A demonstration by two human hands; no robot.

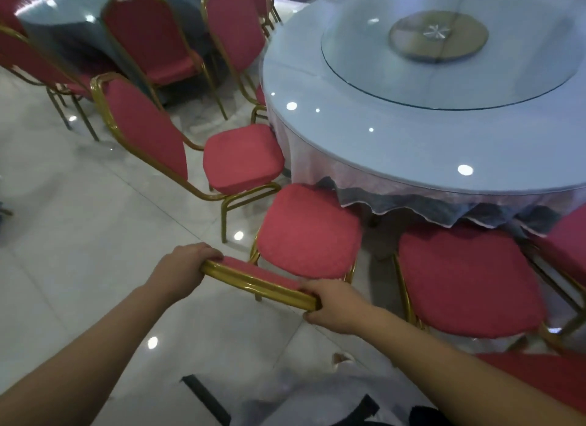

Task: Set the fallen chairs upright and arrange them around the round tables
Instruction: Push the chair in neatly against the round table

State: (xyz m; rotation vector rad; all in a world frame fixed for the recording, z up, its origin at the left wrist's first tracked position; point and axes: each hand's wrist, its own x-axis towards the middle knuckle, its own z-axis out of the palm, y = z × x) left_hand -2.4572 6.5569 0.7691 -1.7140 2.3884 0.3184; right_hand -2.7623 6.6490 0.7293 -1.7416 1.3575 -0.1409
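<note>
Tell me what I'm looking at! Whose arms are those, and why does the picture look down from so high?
There is no machine here. A person wears a camera on their head, so this one picture looks down at their own arms. The left hand and the right hand both grip the gold top rail of a red chair. It stands upright with its seat facing the round table. A glass turntable lies on the table. A second chair stands to the left and a third chair to the right.
</note>
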